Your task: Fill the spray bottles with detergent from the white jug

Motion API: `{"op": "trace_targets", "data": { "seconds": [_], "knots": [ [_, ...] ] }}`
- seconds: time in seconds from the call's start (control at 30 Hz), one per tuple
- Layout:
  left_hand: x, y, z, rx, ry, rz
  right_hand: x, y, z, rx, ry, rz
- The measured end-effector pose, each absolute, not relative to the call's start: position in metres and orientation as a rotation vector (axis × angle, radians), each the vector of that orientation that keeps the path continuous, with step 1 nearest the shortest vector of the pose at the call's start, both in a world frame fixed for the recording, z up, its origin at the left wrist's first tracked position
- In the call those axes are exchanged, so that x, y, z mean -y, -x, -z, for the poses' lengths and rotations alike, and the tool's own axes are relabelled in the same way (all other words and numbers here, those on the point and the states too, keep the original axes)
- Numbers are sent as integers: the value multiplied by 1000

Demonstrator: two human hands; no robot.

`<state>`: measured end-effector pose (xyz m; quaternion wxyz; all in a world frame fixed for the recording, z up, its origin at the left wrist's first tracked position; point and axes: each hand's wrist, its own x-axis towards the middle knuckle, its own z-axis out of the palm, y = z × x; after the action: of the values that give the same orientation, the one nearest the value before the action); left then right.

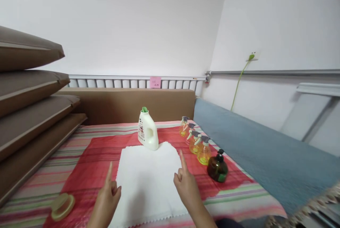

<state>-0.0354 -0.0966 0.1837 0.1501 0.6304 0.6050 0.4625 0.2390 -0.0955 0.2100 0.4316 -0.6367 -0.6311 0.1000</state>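
Note:
My left hand [107, 192] is raised near the left edge of the white cloth [148, 182], index finger stretched out and the other fingers curled. At the cloth's right edge my right hand [187, 184] makes the same pointing shape. Neither hand holds anything. Behind the cloth stands a white detergent jug [148, 132] with a green spout and no cap on it. To the right are several spray bottles [204, 153] with yellow liquid, in a row. Closest to my right hand is a dark brown pump bottle [217, 167]. A pale yellow-green cap [62, 206] lies at lower left.
Red cloth [98, 153] lies under the items on a striped sheet [239, 199]. Brown cushions [34, 86] are stacked at left, and a brown padded board [127, 105] stands at the back. A blue padded side [265, 139] runs along the right, below a green cord [237, 89].

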Motion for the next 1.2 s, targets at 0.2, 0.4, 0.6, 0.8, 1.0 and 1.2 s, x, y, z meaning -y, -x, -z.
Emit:
{"op": "trace_targets", "data": {
  "seconds": [0.2,0.4,0.6,0.8,1.0,1.2],
  "knots": [
    [95,38,-182,-1758,-1829,-1305,95,-239,-202,1637,1665,-223],
    [89,42,-166,-1784,-1842,-1272,92,-239,-190,1644,1733,-251],
    [85,46,-152,-1775,-1855,-1235,92,-237,-185,1671,1784,-296],
    [76,55,-132,-1740,-1837,-1194,91,-234,-183,1682,1838,-313],
    [68,55,-122,-1720,-1877,-1279,86,-231,-180,1688,1850,-312],
    [64,52,-113,-1731,-1893,-1240,85,-231,-175,1698,1837,-322]
  ]
}}
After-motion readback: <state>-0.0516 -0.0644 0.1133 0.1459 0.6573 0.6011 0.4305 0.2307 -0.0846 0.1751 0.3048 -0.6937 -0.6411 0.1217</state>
